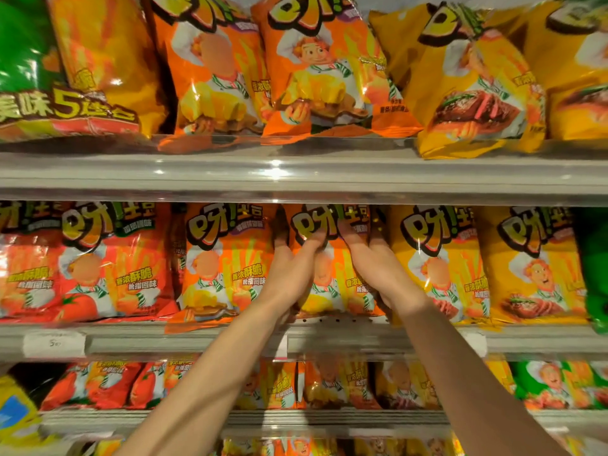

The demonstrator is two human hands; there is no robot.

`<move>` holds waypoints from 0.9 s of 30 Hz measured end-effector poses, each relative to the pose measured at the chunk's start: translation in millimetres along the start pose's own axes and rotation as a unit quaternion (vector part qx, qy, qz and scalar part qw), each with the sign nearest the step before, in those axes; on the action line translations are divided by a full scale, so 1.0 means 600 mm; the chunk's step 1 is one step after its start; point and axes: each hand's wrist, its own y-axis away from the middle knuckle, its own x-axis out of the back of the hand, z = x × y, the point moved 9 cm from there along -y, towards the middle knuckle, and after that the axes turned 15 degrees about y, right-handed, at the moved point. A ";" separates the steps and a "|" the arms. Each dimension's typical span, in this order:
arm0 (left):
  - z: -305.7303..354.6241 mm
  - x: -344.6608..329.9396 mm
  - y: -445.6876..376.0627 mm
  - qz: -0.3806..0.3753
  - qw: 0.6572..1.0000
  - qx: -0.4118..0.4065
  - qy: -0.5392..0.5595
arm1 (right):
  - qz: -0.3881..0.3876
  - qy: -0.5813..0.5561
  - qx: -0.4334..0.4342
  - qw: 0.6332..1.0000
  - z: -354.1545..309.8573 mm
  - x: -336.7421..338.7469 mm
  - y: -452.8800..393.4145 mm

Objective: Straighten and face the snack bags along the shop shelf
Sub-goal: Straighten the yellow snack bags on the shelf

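An orange snack bag (330, 291) stands upright on the middle shelf (362, 337), facing front. My left hand (289, 268) holds its left side, fingers reaching round the edge behind it and thumb lying across the front near the logo. My right hand (378, 264) holds its right side the same way, fingers tucked between it and the yellow bag (437, 264) beside it. Another orange bag (223, 264) stands just left and leans a little over the shelf lip.
Red tomato bags (98, 261) fill the middle shelf's left, yellow bags (533, 264) and a green one (595, 271) its right. The upper shelf (296, 172) carries orange and yellow bags, some overhanging the edge. Lower shelves hold smaller bags. Price tags sit on the shelf rails.
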 end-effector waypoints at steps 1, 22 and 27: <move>0.000 0.000 -0.005 0.000 1.000 0.001 -0.002 | 0.007 -0.007 0.001 1.000 0.000 -0.003 -0.002; -0.019 -0.006 -0.031 0.002 0.999 0.044 0.016 | -0.012 -0.096 -0.018 0.995 0.020 -0.012 0.012; -0.009 0.003 -0.016 0.018 0.999 -0.017 0.029 | 0.046 -0.070 0.007 0.996 0.011 0.000 0.027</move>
